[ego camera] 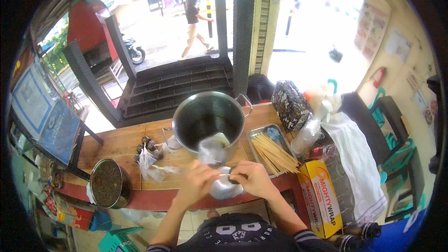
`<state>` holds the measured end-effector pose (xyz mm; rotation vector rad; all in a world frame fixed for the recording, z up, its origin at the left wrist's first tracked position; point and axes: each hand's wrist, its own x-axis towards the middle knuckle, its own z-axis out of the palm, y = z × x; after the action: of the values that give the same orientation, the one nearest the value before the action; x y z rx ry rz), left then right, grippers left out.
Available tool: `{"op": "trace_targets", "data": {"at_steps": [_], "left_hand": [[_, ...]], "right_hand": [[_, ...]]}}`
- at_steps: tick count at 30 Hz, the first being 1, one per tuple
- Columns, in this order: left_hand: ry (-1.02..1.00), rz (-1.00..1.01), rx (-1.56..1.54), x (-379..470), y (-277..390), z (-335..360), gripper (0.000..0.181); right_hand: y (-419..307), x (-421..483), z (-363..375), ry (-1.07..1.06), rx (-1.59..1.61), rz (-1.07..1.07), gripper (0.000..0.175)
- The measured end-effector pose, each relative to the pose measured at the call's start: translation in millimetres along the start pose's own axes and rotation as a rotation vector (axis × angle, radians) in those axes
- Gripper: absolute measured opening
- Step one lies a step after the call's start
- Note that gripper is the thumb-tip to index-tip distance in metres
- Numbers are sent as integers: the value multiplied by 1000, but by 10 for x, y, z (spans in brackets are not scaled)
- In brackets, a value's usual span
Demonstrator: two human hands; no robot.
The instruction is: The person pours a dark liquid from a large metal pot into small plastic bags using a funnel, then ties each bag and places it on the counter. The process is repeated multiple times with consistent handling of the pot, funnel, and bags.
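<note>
Both hands meet in front of a large steel pot (185,112) at the table's near edge. My left hand (202,178) pinches the twisted, thin neck of a clear plastic bag (211,148). Beside it, my right hand (249,176) has its fingertips closed around a small dark round item (233,180). Blur leaves it unclear how that item and the bag are joined. Below the hands lies a whitish, clear plastic bundle (226,189). To the left, several small knotted bags with dark contents (150,148) rest on the wooden table (127,143).
A pot of dark ground material (106,183) stands left. On the right are a steel tray (249,133) of wooden sticks (273,152), a patterned box (290,106), a yellow plastic-wrap box (320,199) and a white cloth (355,168). Outside, a person (193,17) walks under an umbrella.
</note>
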<state>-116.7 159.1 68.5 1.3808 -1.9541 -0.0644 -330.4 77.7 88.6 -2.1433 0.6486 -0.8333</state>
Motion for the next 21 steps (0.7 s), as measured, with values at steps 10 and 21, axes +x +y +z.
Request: {"op": "trace_targets", "data": {"at_steps": [10,21], "left_hand": [[37,-830,-1118,-119,54,865,19],[-219,-712,-888,48,94,171,31]], "right_hand": [[177,105,346,245,388,231,7],[185,78,243,220,223,5,7]]}}
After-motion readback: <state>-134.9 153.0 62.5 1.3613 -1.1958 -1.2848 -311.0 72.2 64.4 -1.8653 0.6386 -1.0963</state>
